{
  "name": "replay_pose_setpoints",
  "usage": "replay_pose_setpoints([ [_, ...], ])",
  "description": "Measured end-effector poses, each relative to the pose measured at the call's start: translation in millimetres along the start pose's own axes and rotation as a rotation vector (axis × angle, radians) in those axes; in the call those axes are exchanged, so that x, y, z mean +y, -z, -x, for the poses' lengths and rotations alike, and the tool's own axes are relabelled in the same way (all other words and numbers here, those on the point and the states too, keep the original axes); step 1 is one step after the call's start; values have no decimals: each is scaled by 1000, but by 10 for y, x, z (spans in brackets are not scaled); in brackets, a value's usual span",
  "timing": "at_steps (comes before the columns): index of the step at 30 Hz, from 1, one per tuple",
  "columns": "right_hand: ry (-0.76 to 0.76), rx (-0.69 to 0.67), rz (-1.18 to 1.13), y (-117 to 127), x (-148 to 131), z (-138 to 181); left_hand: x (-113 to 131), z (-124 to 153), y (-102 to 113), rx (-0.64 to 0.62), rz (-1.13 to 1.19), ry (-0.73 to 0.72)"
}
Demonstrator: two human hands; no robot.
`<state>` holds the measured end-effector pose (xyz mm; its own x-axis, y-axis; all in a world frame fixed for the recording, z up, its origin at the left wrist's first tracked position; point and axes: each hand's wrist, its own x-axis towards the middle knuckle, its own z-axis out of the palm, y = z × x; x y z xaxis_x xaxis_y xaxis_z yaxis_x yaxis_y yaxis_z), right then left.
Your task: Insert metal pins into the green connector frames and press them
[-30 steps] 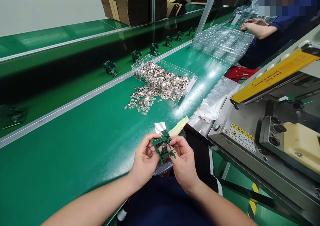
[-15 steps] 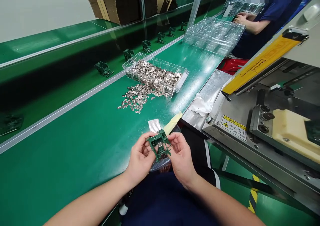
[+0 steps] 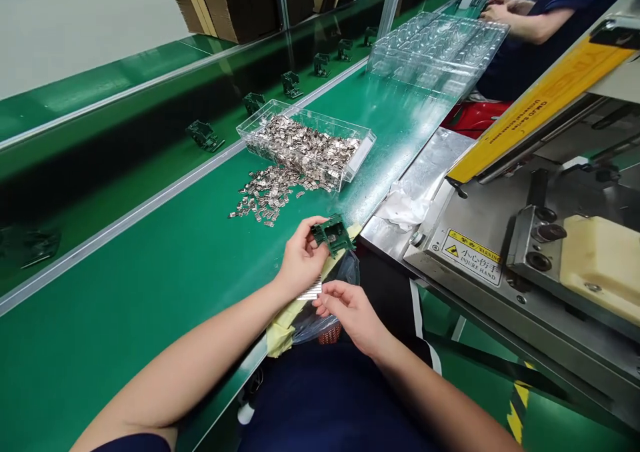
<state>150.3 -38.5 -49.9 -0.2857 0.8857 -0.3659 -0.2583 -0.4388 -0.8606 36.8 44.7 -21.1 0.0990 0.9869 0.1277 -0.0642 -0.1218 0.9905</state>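
Note:
My left hand [image 3: 300,262] is closed on a small dark green plastic part [image 3: 333,234], held over the near edge of the green bench [image 3: 150,272]. My right hand [image 3: 350,315] sits lower, near my lap, with fingers pinched over a clear bag [image 3: 320,322] that hangs at the bench edge; what they pinch is too small to make out. A small white ribbed strip [image 3: 310,292] lies between the two hands. Ahead, a clear box [image 3: 305,144] holds a heap of small shiny metal clips, with more clips [image 3: 263,199] spilled in front of it.
Several green parts [image 3: 203,135] ride the dark conveyor lane behind the bench. Clear blister trays [image 3: 435,45] lie far right, where another person's arm [image 3: 530,22] rests. A metal press [image 3: 525,239] with a yellow warning label stands at my right. Cardboard [image 3: 235,2] is stacked at the back.
Both hands held the green part before. Now the left hand alone carries it forward and up, while the right hand has let go and dropped toward the bag.

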Motion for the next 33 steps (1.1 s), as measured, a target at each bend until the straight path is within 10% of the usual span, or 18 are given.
replay_pose_setpoints([
  [17, 54, 102, 211, -146, 112, -39, 16, 38, 17, -67, -170, 30],
  [33, 41, 151, 513, 323, 341, -187, -30, -20, 32, 31, 82, 44],
])
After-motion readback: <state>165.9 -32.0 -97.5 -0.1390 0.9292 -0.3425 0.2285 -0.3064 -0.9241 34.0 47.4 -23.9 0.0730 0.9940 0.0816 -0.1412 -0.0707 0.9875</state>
